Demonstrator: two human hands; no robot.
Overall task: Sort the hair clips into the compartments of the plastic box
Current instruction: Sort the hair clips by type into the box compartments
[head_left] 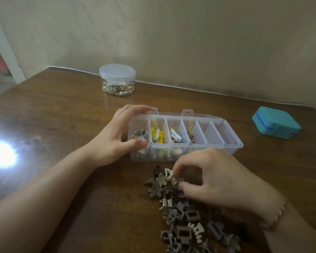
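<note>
So right hand (pixel 217 178) pinches a cream clip (pixel 176 181) from the near pile (pixel 188 216), left hand (pixel 117 136) grips the box (pixel 233 145), next it probably needs an empty slot.

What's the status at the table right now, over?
Left hand holds the plastic box at its left end. Right hand pinches a cream clip from the pile. Two right compartments look empty. Nothing in the way.
</note>
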